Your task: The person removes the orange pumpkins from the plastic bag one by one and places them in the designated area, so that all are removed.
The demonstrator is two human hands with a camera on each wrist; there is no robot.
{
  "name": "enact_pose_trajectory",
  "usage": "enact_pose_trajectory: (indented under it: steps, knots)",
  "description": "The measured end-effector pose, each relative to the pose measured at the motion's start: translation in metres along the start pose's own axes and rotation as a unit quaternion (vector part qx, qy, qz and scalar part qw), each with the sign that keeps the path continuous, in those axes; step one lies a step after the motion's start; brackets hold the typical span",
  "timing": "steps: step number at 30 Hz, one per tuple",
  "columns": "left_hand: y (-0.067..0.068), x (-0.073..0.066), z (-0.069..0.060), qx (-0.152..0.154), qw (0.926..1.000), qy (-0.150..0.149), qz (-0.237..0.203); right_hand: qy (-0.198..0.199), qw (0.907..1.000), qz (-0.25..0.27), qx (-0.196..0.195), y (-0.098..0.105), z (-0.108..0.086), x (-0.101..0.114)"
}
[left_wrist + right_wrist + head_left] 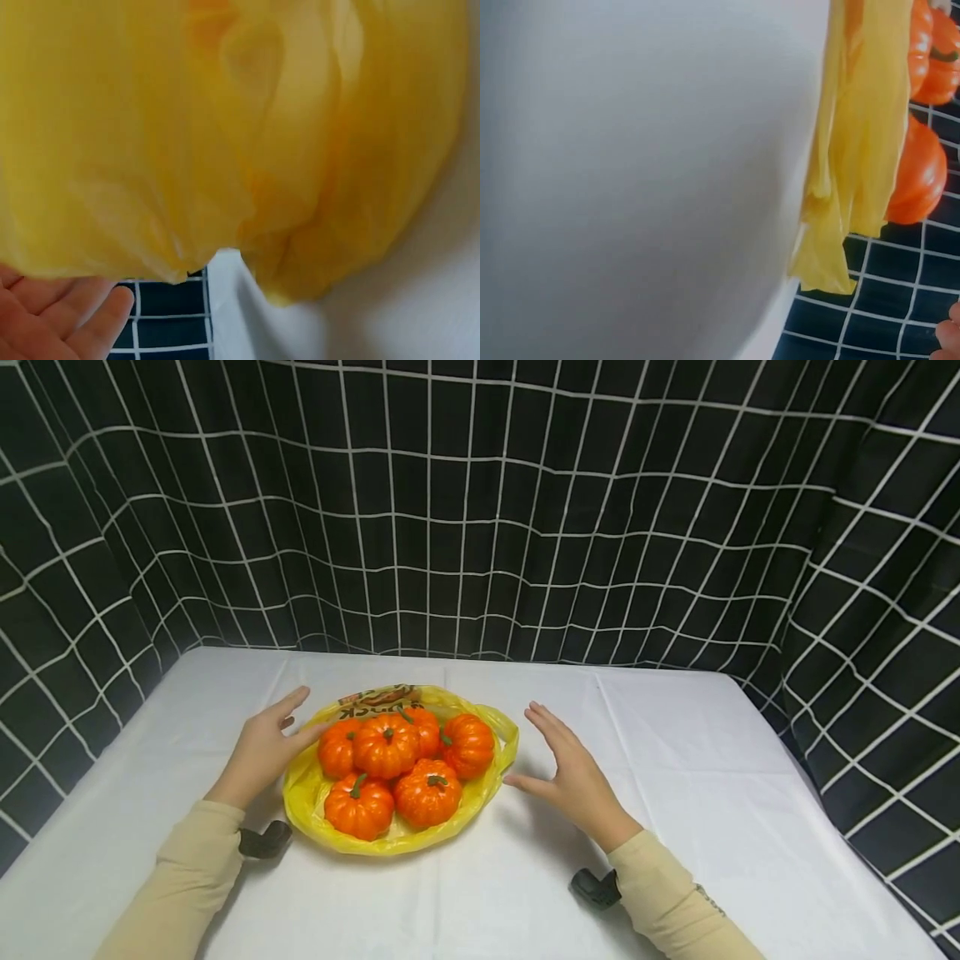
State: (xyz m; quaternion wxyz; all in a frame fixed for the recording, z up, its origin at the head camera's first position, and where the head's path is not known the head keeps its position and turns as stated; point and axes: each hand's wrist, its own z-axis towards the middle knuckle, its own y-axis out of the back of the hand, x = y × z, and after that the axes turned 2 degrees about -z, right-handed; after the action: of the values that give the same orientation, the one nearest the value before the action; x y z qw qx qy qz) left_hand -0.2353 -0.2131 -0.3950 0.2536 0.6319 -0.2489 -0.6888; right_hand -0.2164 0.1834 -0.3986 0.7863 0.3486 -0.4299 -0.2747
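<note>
A yellow plastic bag (pixel 303 797) sits on the table with its mouth spread wide and dark print on its far inner side. Inside lie several small orange pumpkins (pixel 387 747) with green stems. My left hand (pixel 261 750) is at the bag's left rim, fingers extended and thumb reaching over the edge; whether it touches the plastic I cannot tell. In the left wrist view its fingers (pixel 94 319) show below the yellow bag wall (pixel 135 150). To the right of the bag, my right hand (pixel 579 783) holds nothing, its fingers spread and the thumb pointing toward the rim.
A white cloth (pixel 690 760) covers the table. Black fabric with a white grid (pixel 480 510) hangs behind and along both sides. Each wrist carries a small black camera, such as the one at the right wrist (pixel 596 888).
</note>
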Motion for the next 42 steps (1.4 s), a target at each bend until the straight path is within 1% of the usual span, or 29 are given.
enact_pose_trajectory:
  steps: [4, 7, 12, 15, 22, 30, 34, 42]
  knots:
    - [-0.003, 0.0, -0.003, -0.005, 0.9991, 0.008, -0.041, 0.0, 0.9999, 0.015, -0.006, -0.003, 0.001, 0.002]
    - [-0.005, 0.002, -0.003, -0.012, 0.9983, 0.012, -0.056, 0.001, 0.9997, 0.022, -0.013, -0.005, 0.002, 0.003]
    - [-0.008, 0.007, -0.002, -0.014, 0.9968, 0.021, -0.076, 0.006, 0.9992, 0.033, -0.022, -0.006, 0.003, 0.006]
    - [-0.01, 0.007, -0.002, -0.014, 0.9959, 0.026, -0.085, 0.009, 0.9988, 0.043, -0.023, -0.007, 0.004, 0.01]
    - [-0.012, 0.01, -0.004, -0.019, 0.9935, 0.041, -0.104, 0.019, 0.9975, 0.06, -0.031, -0.014, 0.009, 0.016]
    - [-0.013, 0.016, -0.005, -0.024, 0.9919, 0.044, -0.117, 0.011, 0.9966, 0.08, -0.013, -0.018, 0.015, 0.026]
    - [-0.014, 0.018, -0.004, -0.024, 0.9917, 0.045, -0.118, 0.008, 0.9968, 0.079, -0.007, -0.019, 0.017, 0.03]
    - [-0.015, 0.022, -0.002, -0.031, 0.9909, 0.043, -0.124, -0.015, 0.9957, 0.084, 0.036, -0.024, 0.021, 0.035]
